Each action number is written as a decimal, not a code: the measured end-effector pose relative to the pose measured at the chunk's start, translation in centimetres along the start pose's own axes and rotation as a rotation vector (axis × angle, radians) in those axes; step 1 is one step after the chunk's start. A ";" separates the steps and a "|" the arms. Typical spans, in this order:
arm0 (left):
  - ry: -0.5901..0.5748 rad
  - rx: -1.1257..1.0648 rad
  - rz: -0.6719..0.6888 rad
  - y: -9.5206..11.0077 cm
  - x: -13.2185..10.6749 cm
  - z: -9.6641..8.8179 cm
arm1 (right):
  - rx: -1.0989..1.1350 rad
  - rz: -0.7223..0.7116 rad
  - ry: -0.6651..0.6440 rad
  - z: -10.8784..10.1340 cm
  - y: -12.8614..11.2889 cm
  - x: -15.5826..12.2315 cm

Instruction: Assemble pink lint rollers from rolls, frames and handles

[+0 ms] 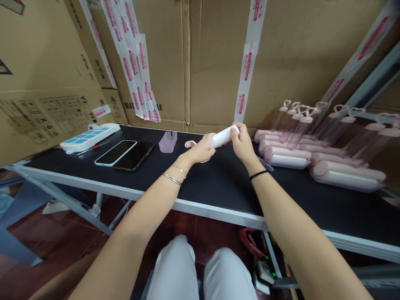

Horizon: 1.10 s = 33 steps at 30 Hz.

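Observation:
Both my hands hold a white roller (223, 136) with a pink handle above the black table (218, 183). My left hand (201, 151) is closed around the handle end. At the other end of the white cylinder my right hand (241, 143) grips with fingers wrapped. The pink loop of the handle (189, 144) sticks out to the left of my left hand.
Several pink rollers with heart-shaped handles (312, 141) lie in a row at the right. A pink translucent cup (168, 141), two phones (125, 154) and a white and blue power strip (89, 137) sit at the left. Cardboard boxes (203, 62) wall the back.

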<state>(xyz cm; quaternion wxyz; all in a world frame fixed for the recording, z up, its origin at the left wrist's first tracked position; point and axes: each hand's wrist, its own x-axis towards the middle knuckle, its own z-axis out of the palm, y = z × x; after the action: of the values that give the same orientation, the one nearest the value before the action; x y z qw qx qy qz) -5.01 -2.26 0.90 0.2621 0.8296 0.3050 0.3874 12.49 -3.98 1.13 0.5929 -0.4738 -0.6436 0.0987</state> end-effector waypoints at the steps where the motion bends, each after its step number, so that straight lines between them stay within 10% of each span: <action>1: -0.011 0.022 0.005 -0.1 0.0 0.0 | 0.000 0.003 -0.001 0.0 0.0 0.0; 33: -0.162 0.173 -0.025 0.9 -0.3 0.3 | -0.060 0.006 0.004 -0.3 -0.3 -0.1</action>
<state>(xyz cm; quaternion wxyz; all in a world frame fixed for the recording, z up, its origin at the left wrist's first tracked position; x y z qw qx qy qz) -4.62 -3.13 1.16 0.2182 0.8738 0.3253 0.2881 12.59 -4.33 1.30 0.5795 -0.4937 -0.6435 0.0801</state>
